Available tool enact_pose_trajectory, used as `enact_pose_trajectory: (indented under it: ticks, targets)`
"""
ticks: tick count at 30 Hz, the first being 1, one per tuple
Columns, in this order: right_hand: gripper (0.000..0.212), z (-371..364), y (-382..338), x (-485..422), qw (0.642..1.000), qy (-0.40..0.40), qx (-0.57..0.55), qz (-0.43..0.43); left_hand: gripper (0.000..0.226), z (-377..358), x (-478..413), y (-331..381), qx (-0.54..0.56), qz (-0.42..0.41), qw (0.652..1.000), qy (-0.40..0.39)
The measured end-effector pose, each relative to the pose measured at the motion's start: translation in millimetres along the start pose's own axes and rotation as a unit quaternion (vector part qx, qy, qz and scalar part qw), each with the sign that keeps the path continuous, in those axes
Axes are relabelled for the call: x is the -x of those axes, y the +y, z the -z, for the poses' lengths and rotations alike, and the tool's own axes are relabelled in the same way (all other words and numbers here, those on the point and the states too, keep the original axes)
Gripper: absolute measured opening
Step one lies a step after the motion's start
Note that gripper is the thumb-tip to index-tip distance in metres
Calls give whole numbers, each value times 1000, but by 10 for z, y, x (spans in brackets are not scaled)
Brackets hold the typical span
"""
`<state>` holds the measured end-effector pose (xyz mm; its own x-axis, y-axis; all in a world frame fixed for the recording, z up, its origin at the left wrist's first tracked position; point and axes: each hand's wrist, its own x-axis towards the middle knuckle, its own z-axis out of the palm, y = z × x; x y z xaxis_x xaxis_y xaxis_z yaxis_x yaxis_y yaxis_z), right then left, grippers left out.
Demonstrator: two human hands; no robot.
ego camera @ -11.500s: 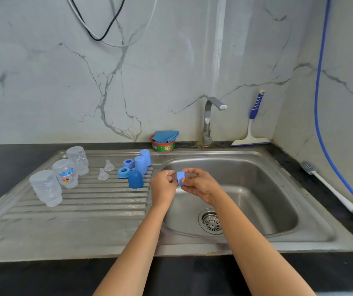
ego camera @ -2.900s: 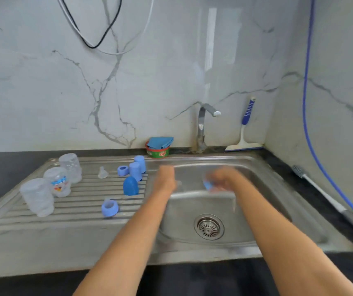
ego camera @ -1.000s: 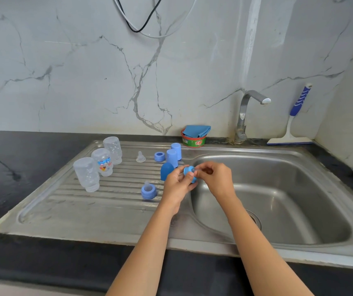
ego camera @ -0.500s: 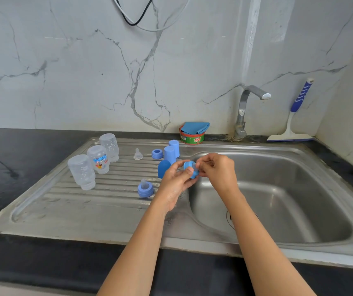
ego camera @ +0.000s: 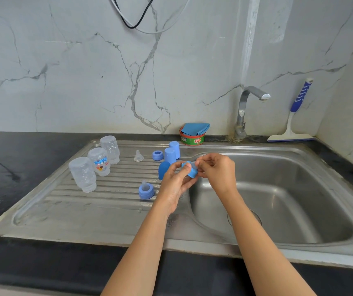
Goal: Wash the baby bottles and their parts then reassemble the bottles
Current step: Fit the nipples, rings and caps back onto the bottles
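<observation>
Ring (ego camera: 191, 170) still pinched btwn left hand (ego camera: 174, 181) & right hand (ego camera: 216, 170), barely moved.

We log light blue ring (ego camera: 190, 169), dark blue cap (ego camera: 163, 170), clear bottles (ego camera: 82, 174) left, middle bottle (ego camera: 99, 161) printed blue-red, black table (ego camera: 21, 150), white wall (ego camera: 75, 71) veined grey, green-red tub (ego camera: 192, 140) far, blue-white squeegee (ego camera: 298, 101) right.

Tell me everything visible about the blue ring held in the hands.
The blue ring is a small, opaque, plastic-looking collar, held tilted above the left edge of the sink basin. Something clear, likely a nipple, sits at its opening; details are too small to confirm. The left hand grips it from below and the side; the right hand pinches at its top. Only the hands touch it.
</observation>
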<state>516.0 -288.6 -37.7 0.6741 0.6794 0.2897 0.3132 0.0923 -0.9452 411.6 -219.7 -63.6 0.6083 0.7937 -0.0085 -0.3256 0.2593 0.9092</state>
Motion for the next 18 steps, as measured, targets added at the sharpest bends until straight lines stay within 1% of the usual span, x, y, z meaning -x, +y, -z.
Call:
enact_pose_trajectory:
  ticks: [5, 10, 13, 18]
  targets:
    - [9, 9, -7, 10, 1000, 9, -20, -9, 27, -1, 11, 23, 4, 3, 1000, -7]
    - [12, 23, -12, 0, 1000, 6, -11, -15, 30, 16, 37, 42, -2, 11, 1000, -19]
    - [14, 26, 7, -3, 1000, 6, -4, -19, 28, 19, 46, 42, 1, 15, 1000, -18]
    - [4, 29, -25, -34, 1000, -15, 1, -21, 21, -20, 60, 29, 3, 0, 1000, -3]
